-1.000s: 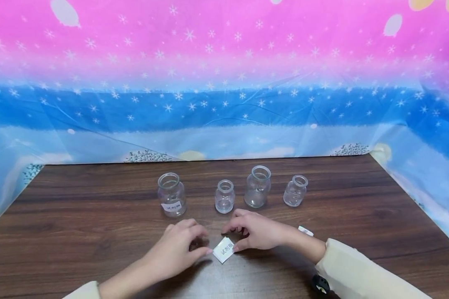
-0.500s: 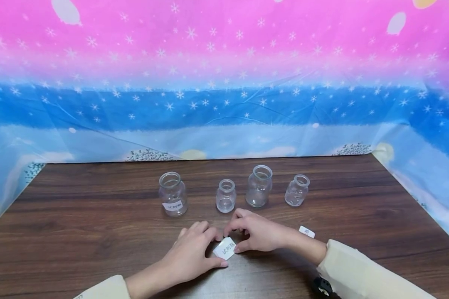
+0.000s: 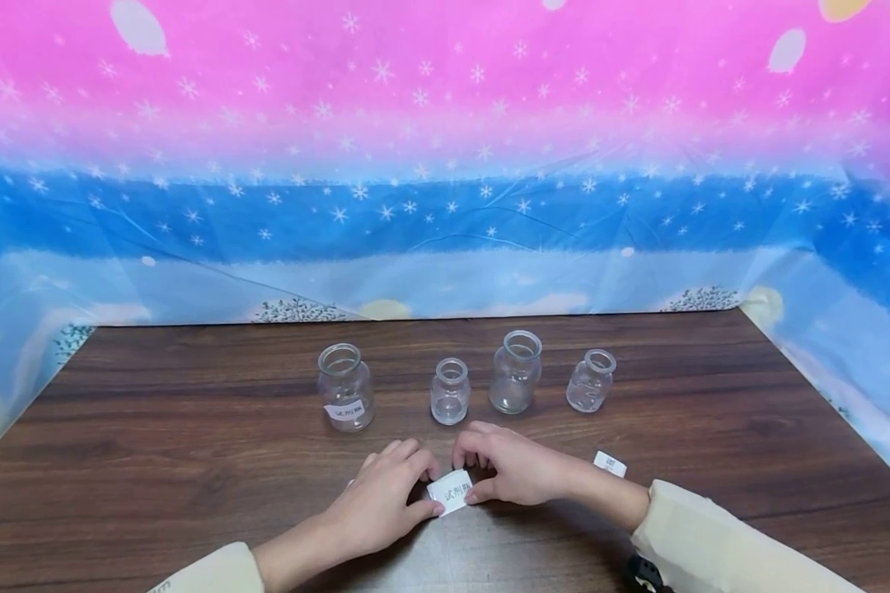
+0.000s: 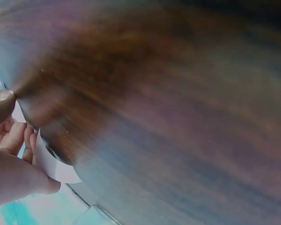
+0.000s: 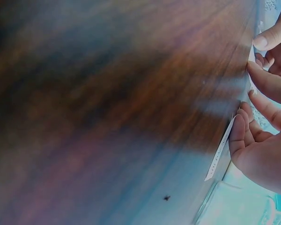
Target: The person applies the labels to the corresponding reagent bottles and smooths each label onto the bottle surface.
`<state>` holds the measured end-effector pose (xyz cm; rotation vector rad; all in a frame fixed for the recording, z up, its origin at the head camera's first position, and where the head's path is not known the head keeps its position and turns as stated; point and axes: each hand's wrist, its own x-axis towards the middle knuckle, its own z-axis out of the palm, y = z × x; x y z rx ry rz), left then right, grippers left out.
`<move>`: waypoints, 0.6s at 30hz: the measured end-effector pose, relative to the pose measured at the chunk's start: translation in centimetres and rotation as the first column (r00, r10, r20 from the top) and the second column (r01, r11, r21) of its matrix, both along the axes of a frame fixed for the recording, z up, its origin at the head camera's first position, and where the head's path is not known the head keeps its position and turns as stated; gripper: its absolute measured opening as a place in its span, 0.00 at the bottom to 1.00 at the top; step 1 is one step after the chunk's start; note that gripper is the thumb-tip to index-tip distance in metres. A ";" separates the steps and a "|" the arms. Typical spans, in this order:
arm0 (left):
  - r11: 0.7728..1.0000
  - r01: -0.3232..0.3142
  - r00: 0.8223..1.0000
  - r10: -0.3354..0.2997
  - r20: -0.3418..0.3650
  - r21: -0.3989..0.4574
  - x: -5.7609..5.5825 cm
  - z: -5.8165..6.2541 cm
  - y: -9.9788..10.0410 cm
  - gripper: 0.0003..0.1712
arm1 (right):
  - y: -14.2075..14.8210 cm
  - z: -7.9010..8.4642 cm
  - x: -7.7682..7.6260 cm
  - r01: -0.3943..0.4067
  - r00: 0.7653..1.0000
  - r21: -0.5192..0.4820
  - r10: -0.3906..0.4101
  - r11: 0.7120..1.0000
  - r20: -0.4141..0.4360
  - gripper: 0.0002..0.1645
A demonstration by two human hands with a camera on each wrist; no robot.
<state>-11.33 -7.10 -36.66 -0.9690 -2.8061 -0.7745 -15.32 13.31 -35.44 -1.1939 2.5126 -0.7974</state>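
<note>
Left hand (image 3: 381,504) now closer to right hand (image 3: 515,468), the white label (image 3: 451,490) at a new angle

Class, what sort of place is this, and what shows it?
Probably a spot set up for filming or demonstrations: a wood-grain table, a snowflake-patterned backdrop behind it, and four glass jars standing on top.

On the near side of the white label (image 3: 451,492), a passage over the tabletop (image 3: 475,552) is left between the forearms, but its left edge is hemmed in by the left hand (image 3: 386,506) and its right by the right hand (image 3: 515,465). Directly behind the label, the way is blocked by a short jar (image 3: 450,395), from which a large plain jar (image 3: 515,375), behind-right of the label, is narrowly separated; a wider gap is left behind-left, before a large labelled jar (image 3: 344,387) is met.
</note>
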 end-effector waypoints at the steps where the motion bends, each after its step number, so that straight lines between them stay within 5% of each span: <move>1: 1.000 0.003 1.000 -0.003 -0.001 0.003 0.0 0.0 0.0 0.13 | 0.0 0.0 0.0 -0.004 1.000 0.001 0.004 1.000 -0.001 0.17; 18: 0.997 0.067 0.998 -0.067 -0.011 0.024 -0.4 0.1 0.1 0.14 | 0.1 0.1 -0.2 -0.025 0.999 -0.009 0.025 1.000 0.033 0.08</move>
